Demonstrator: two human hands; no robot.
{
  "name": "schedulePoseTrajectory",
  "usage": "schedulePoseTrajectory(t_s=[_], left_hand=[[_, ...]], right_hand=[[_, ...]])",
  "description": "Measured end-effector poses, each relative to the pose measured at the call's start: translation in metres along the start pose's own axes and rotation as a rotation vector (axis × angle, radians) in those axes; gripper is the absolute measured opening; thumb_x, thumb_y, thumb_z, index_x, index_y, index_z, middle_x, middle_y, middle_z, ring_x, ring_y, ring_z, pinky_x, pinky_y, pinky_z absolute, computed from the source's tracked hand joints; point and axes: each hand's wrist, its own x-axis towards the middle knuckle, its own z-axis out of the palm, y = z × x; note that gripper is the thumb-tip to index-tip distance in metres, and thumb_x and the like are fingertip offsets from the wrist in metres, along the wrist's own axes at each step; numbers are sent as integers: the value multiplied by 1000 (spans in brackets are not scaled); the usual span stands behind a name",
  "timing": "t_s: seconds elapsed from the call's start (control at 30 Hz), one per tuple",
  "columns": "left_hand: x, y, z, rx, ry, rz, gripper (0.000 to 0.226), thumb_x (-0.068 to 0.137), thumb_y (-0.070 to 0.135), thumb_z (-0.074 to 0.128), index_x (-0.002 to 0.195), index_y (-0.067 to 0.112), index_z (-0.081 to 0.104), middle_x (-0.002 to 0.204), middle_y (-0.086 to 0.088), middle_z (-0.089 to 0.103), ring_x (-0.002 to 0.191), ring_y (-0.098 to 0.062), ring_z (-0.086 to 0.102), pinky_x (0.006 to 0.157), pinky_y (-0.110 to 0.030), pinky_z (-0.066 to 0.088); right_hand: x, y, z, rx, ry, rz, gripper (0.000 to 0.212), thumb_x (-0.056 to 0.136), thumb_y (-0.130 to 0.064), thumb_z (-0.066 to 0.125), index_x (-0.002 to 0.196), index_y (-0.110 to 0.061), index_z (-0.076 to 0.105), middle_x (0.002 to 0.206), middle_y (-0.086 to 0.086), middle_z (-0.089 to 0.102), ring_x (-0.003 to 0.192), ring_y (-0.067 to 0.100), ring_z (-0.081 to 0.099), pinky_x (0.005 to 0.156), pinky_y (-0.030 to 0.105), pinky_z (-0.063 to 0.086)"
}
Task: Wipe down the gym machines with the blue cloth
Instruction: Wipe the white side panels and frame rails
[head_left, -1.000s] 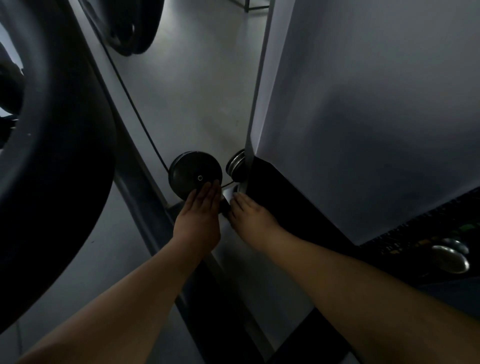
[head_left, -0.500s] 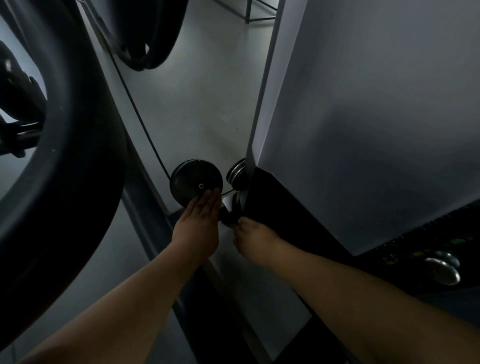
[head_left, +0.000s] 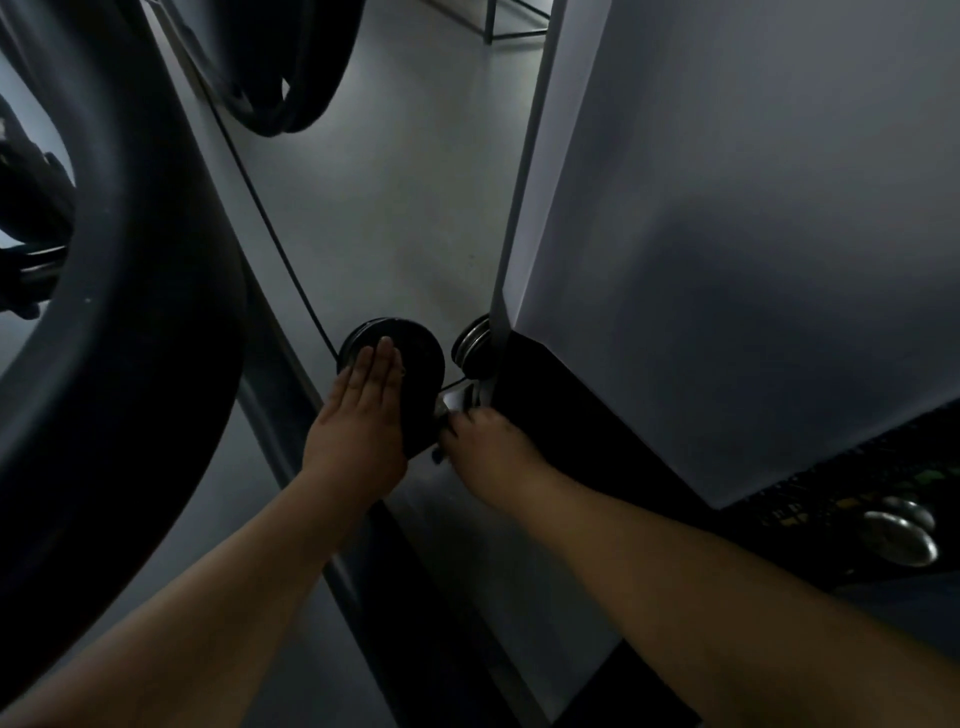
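The light is dim. My left hand (head_left: 363, 415) lies flat, fingers straight and together, on a round black pulley (head_left: 421, 358) low on the gym machine's grey frame (head_left: 467, 519). A thin black cable (head_left: 275, 239) runs up from the pulley. My right hand (head_left: 488, 447) is curled just right of it, fingertips at a metal bracket (head_left: 460, 402) below a second, chrome pulley (head_left: 470, 345). A dark shape (head_left: 418, 431) sits between my hands; I cannot tell whether it is the blue cloth.
A large grey shroud panel (head_left: 727, 234) fills the right side, with a weight stack and its chrome pin knob (head_left: 901, 535) below it. A thick black curved part (head_left: 130, 312) looms at the left. Grey floor (head_left: 405, 156) lies beyond.
My left hand has slid up from the pulley's lower edge onto its face. My right hand has curled its fingers and drawn back slightly from the bracket.
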Motion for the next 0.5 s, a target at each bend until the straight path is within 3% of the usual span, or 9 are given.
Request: schedulePoseTrajectory(t_s=[0.07,0.13,0.27,0.37,0.43,0.5], left_hand=[[0,-6,3,-13,17,24,110,103,36,54,166,11,-31,172,-7,-43,161,-24,-34,133,-40,-17],[0,-8,3,-58,26,38,112,101,35,60,168,13,-27,174,-6,-39,162,-22,-32,133,-38,-15],[3,1,-3,-122,3,18,108,104,35,59,168,14,-26,173,-6,-38,159,-20,-33,133,-38,-13],[7,-3,1,-135,15,28,103,108,38,55,162,15,-30,170,-6,-39,157,-19,-33,130,-35,-16],[7,-8,4,-133,11,55,108,108,46,56,160,16,-33,168,-5,-42,157,-19,-35,128,-33,-18],[8,-10,9,-136,35,65,112,107,49,59,160,18,-34,169,-4,-43,158,-20,-36,128,-33,-19]], right_hand=[[24,2,-29,164,166,109,29,88,-8,70,117,-6,70,126,21,63,102,43,65,78,47,58],[44,5,-49,290,279,215,26,95,-5,67,120,-5,67,140,22,57,110,45,63,77,48,58],[71,3,-56,480,374,392,30,101,-2,61,130,-3,66,153,22,52,129,47,59,97,52,56],[61,-9,-43,602,319,447,50,104,-2,56,154,-5,53,168,19,39,146,42,50,115,48,46],[50,-19,-37,594,309,437,61,103,1,56,163,-5,43,174,19,29,152,40,44,119,45,41],[58,-19,-42,661,319,476,58,104,-2,55,162,-5,44,175,16,29,155,37,41,120,46,40]])
